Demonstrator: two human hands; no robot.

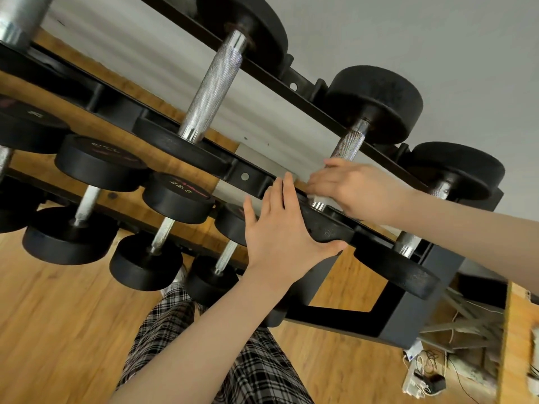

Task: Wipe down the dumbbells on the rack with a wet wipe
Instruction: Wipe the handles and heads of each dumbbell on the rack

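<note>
Black steel makes up the rack (250,176), a tiered frame that fills most of the view and runs slantwise from upper left to lower right. Behind it is a pale grey wall (437,39); beneath it a wood floor (52,316). Dumbbells lie across the rails in rows, larger ones on the top tier and smaller ones on the tier below. The dumbbell being handled (373,103) sits on the top tier, second from the right end, with its round black head resting on the far rail. At the lower right, a white power strip (412,380) and tangled cables lie on the floor beside a wooden edge. Plaid trousers (180,330) show at the bottom.

The left hand (280,228) lies flat and spread against the near black head of that dumbbell, fingers straight, thumb hooked under its edge. The right hand (355,188) curls around the knurled handle (348,141) and presses a white wet wipe (319,198) against the metal, mostly hidden under the fingers.
</note>
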